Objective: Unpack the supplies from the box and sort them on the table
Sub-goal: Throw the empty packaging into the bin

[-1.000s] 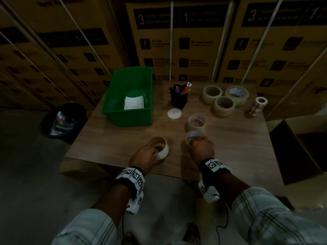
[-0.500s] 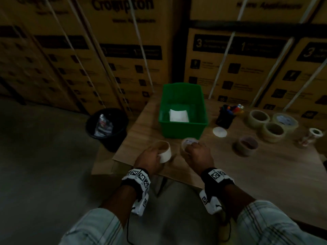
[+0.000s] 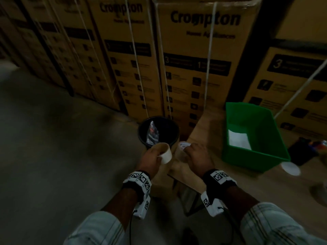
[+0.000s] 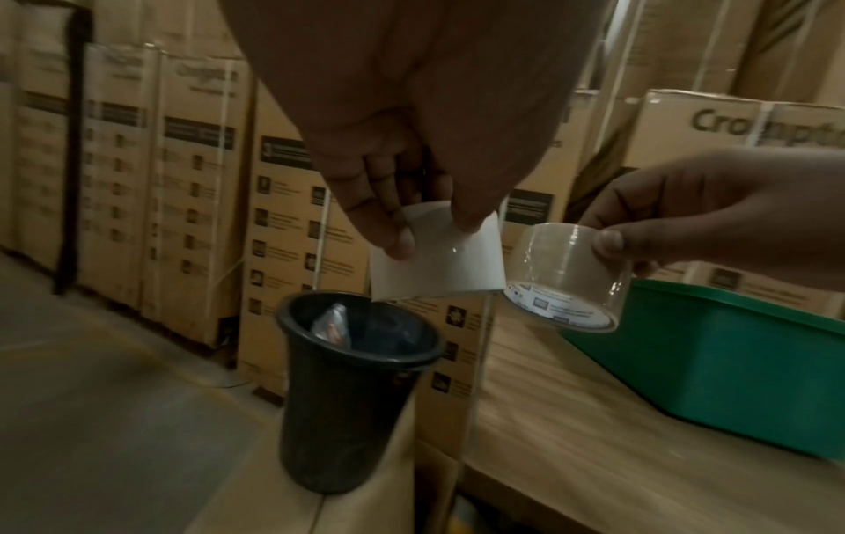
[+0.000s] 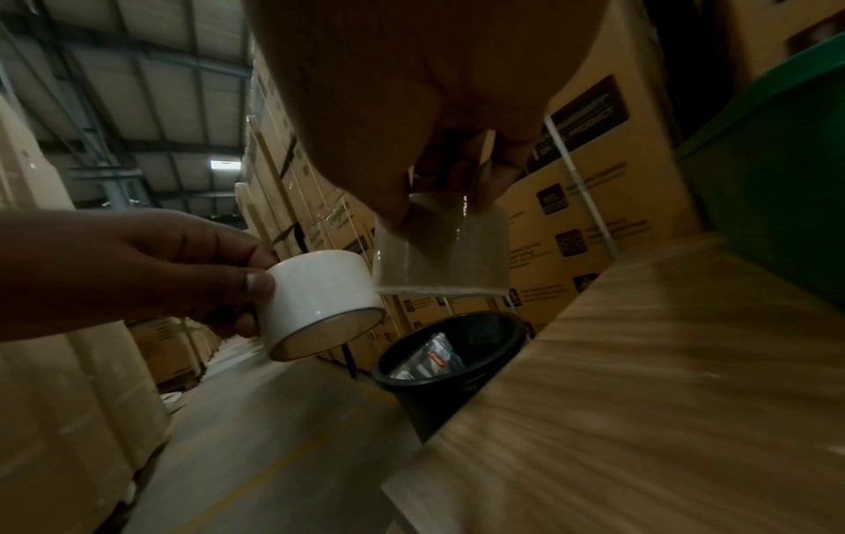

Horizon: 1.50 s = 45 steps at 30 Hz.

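Note:
My left hand (image 3: 156, 157) grips a white tape roll (image 3: 166, 153), held in the air just past the table's left edge and above the black waste bin (image 3: 158, 132). In the left wrist view its fingers (image 4: 402, 242) curl round the white roll (image 4: 439, 260). Close to its right, my right hand (image 3: 195, 155) holds a clear tape roll (image 3: 183, 145) with a printed label inside. The right wrist view shows the clear roll (image 5: 443, 253) pinched from above, with the white roll (image 5: 320, 296) beside it. The two rolls almost touch.
A green bin (image 3: 254, 160) with white paper in it stands on the wooden table (image 3: 203, 131) to the right. The black waste bin (image 4: 356, 379) holds plastic wrappers. Stacked cardboard cartons (image 3: 194, 68) wall the back. Bare concrete floor (image 3: 53, 156) lies to the left.
Both hands have carried their rolls leftward, from the table's front middle to its left edge over the waste bin. The head view has swung left with them.

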Motion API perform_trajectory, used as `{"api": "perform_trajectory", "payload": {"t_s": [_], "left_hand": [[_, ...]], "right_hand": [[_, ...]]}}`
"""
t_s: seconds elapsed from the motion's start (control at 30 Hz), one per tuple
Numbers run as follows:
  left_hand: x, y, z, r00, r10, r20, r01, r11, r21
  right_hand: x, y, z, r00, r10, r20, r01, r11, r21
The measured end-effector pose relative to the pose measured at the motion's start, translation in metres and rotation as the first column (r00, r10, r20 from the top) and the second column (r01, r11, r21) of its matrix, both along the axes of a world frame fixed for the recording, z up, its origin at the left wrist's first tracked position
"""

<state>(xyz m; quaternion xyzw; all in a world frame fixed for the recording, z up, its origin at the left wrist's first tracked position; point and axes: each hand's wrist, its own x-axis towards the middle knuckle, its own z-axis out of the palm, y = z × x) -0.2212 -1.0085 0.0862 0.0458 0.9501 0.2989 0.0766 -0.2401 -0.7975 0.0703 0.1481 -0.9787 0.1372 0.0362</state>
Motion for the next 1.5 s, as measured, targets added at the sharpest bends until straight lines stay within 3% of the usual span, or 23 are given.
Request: {"api": "perform_trajectory", "payload": {"t_s": [0.27,0.37,0.4,0.43,0.5,0.53,0.57,0.6,0.63,0.67,0.7,0.77,0.87,1.0,1.2,1.5], "left_hand": [[-0.077,-0.046,-0.012,0.980,0.164,0.113,-0.171,0.984,0.057],[-0.113,-0.044,0.000,0.868,0.328,0.372,-0.441,0.853,0.278],[-0.130,-0.048,-0.002,0.820,0.336,0.464,-0.515,0.787,0.340],[-0.145,-0.047,0.000,0.754,0.341,0.561,-0.613,0.673,0.414],[-0.172,-0.050,-0.004,0.711,0.309,0.631,-0.658,0.609,0.443],[-0.184,-0.050,-0.010,0.743,0.302,0.598,-0.611,0.670,0.421],[-0.195,-0.051,-0.013,0.717,0.310,0.624,-0.647,0.628,0.432],[-0.205,-0.050,-0.019,0.736,0.294,0.609,-0.610,0.680,0.408],[-0.213,-0.046,-0.019,0.706,0.295,0.643,-0.641,0.653,0.404],[-0.222,-0.044,-0.025,0.715,0.324,0.620,-0.622,0.700,0.351],[-0.230,-0.042,-0.031,0.681,0.347,0.645,-0.652,0.688,0.318],[-0.243,-0.039,-0.034,0.717,0.405,0.567,-0.609,0.761,0.226],[-0.254,-0.046,-0.047,0.822,0.287,0.491,-0.321,0.947,-0.016],[-0.270,-0.052,-0.077,0.821,0.313,0.478,-0.267,0.950,-0.164],[-0.266,-0.047,-0.082,0.865,0.140,0.482,-0.046,0.979,-0.201],[-0.246,-0.050,-0.071,0.947,0.038,0.318,0.037,0.973,-0.227]], "right_hand": [[-0.104,-0.059,-0.019,0.989,0.080,0.127,-0.086,0.995,0.044],[-0.148,-0.074,-0.021,0.976,0.054,0.210,-0.066,0.997,0.050],[-0.164,-0.080,-0.021,0.971,0.046,0.233,-0.058,0.997,0.046],[-0.179,-0.084,-0.023,0.963,0.048,0.266,-0.063,0.997,0.048],[-0.205,-0.092,-0.024,0.938,0.071,0.338,-0.097,0.994,0.059],[-0.215,-0.095,-0.024,0.927,0.081,0.366,-0.114,0.991,0.068],[-0.225,-0.098,-0.026,0.920,0.089,0.381,-0.127,0.989,0.075],[-0.233,-0.100,-0.029,0.914,0.091,0.396,-0.135,0.987,0.084],[-0.239,-0.101,-0.032,0.905,0.086,0.416,-0.133,0.987,0.086],[-0.244,-0.101,-0.034,0.897,0.072,0.435,-0.125,0.988,0.095],[-0.250,-0.101,-0.038,0.893,0.058,0.447,-0.117,0.988,0.104],[-0.261,-0.099,-0.045,0.888,0.046,0.457,-0.108,0.988,0.109],[-0.276,-0.096,-0.059,0.878,0.024,0.477,-0.078,0.992,0.094],[-0.287,-0.096,-0.073,0.873,0.014,0.487,-0.077,0.991,0.109],[-0.292,-0.098,-0.088,0.838,-0.004,0.545,-0.080,0.988,0.129],[-0.266,-0.099,-0.080,0.908,-0.017,0.418,-0.008,0.998,0.059]]}}
